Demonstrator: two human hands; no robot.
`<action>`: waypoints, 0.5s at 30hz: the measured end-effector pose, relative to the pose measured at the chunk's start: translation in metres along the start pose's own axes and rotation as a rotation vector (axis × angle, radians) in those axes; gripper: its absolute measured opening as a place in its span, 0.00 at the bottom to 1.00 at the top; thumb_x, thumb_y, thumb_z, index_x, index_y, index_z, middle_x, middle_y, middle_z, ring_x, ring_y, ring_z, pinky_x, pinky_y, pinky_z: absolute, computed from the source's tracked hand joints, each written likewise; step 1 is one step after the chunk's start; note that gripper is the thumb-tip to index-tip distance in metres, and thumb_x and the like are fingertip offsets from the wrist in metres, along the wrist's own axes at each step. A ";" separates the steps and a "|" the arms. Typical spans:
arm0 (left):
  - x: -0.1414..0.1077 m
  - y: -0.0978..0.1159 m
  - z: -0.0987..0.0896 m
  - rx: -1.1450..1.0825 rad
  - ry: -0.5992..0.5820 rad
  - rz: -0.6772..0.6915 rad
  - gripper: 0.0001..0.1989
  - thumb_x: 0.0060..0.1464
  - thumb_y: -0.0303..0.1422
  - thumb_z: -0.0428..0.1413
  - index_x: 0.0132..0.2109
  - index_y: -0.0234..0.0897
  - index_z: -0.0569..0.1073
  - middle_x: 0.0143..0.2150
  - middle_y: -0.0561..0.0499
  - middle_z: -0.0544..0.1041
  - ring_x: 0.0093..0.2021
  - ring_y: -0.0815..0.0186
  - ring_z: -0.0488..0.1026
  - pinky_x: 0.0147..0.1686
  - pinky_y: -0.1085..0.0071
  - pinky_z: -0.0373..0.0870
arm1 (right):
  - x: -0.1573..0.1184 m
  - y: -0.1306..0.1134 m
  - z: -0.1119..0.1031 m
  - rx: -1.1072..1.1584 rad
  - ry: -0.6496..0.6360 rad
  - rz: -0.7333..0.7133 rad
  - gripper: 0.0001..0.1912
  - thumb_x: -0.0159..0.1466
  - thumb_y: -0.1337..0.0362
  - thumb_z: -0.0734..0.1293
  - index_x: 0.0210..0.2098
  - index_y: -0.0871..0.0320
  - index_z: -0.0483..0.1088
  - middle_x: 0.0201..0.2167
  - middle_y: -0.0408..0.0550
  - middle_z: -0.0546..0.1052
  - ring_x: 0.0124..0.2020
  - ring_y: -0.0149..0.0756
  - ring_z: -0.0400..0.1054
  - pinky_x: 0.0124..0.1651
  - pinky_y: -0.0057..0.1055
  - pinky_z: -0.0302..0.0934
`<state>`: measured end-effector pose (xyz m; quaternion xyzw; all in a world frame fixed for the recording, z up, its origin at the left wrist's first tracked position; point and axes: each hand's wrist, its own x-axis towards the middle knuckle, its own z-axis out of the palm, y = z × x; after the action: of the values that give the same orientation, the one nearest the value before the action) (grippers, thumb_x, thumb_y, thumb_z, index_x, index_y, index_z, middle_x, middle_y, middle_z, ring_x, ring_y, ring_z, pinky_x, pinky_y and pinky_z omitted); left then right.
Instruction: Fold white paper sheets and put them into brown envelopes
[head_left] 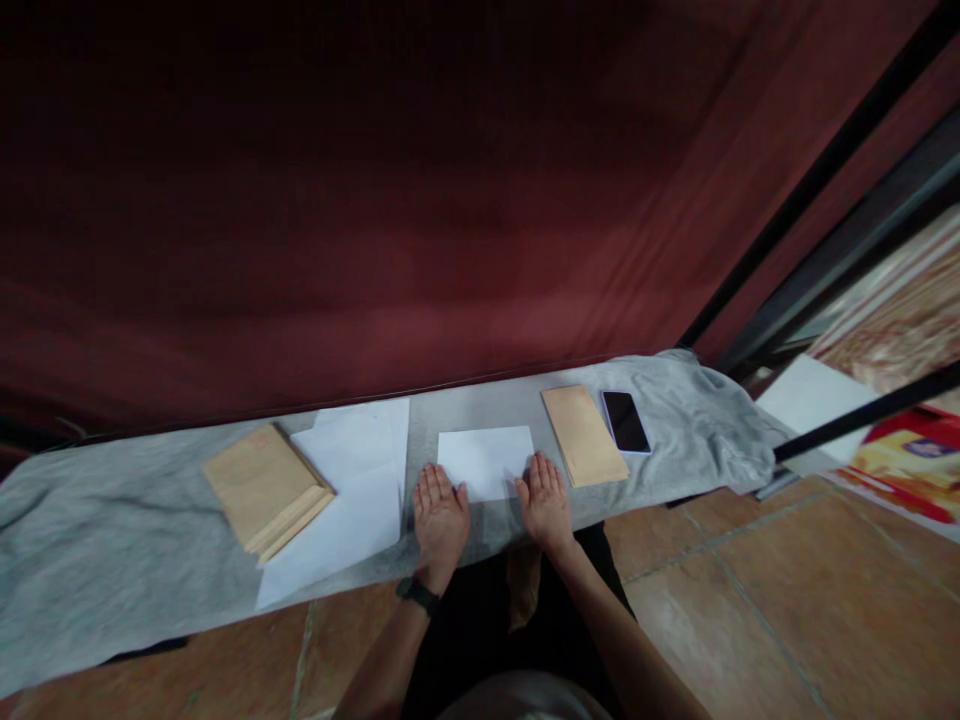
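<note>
Grey-draped bench (120, 540) set before red wall (450, 270), tiled floor (697, 600) below. White sheet (486, 462) laid between left hand (441, 518) and right hand (546, 507), fingers nearly together, thumbs apart. Brown envelopes (262, 482) stacked on papers (349, 520), left; brown packet (585, 435), phone (626, 422) placed right.

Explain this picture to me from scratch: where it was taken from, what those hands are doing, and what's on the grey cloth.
There is no machine here, just a person's two bare hands. One camera, worn on the person's head, looks forward and down, so you see roughly what they see. The left hand, with a dark band on its wrist, and the right hand are spread palm down at the near corners of a small white sheet. Neither grips anything. On the grey cloth, a brown paper stack overlaps larger white sheets to the left. To the right are a brown paper packet and a dark-screened device.
</note>
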<state>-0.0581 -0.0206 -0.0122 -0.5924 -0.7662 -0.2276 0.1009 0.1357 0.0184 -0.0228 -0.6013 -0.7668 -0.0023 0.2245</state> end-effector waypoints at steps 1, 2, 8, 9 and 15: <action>0.001 0.000 -0.001 0.000 -0.002 -0.002 0.31 0.68 0.39 0.41 0.67 0.17 0.58 0.67 0.23 0.62 0.69 0.43 0.58 0.64 0.44 0.60 | 0.001 0.000 0.000 0.007 -0.004 0.009 0.31 0.75 0.54 0.51 0.67 0.71 0.59 0.67 0.66 0.62 0.69 0.51 0.55 0.68 0.48 0.51; 0.002 0.001 -0.001 -0.001 -0.006 0.001 0.31 0.68 0.39 0.40 0.67 0.16 0.58 0.67 0.22 0.62 0.69 0.42 0.58 0.64 0.44 0.60 | 0.001 -0.001 -0.001 0.015 -0.007 0.018 0.31 0.75 0.54 0.51 0.67 0.71 0.59 0.67 0.65 0.62 0.69 0.51 0.55 0.68 0.48 0.51; 0.010 0.014 -0.002 -0.061 -0.101 0.143 0.28 0.68 0.35 0.40 0.69 0.22 0.56 0.70 0.31 0.60 0.72 0.50 0.53 0.67 0.48 0.56 | 0.012 -0.012 -0.008 0.103 -0.064 -0.014 0.31 0.75 0.55 0.49 0.68 0.70 0.57 0.68 0.63 0.60 0.71 0.48 0.52 0.69 0.49 0.49; 0.011 0.018 -0.001 -0.066 -0.135 0.173 0.28 0.68 0.34 0.41 0.69 0.22 0.56 0.70 0.32 0.60 0.72 0.51 0.52 0.68 0.50 0.55 | 0.015 -0.016 -0.009 0.122 -0.081 -0.039 0.30 0.75 0.56 0.49 0.68 0.69 0.57 0.68 0.62 0.60 0.71 0.47 0.51 0.70 0.49 0.48; 0.017 0.031 0.007 -0.054 -0.319 0.275 0.28 0.65 0.27 0.40 0.70 0.24 0.56 0.71 0.35 0.58 0.73 0.55 0.49 0.69 0.53 0.52 | 0.032 -0.037 -0.011 0.206 -0.175 -0.164 0.28 0.75 0.57 0.48 0.67 0.63 0.61 0.68 0.54 0.63 0.70 0.41 0.53 0.71 0.44 0.47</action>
<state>-0.0325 0.0033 -0.0039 -0.7225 -0.6778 -0.1357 -0.0075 0.0994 0.0349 0.0078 -0.5084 -0.8262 0.1102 0.2165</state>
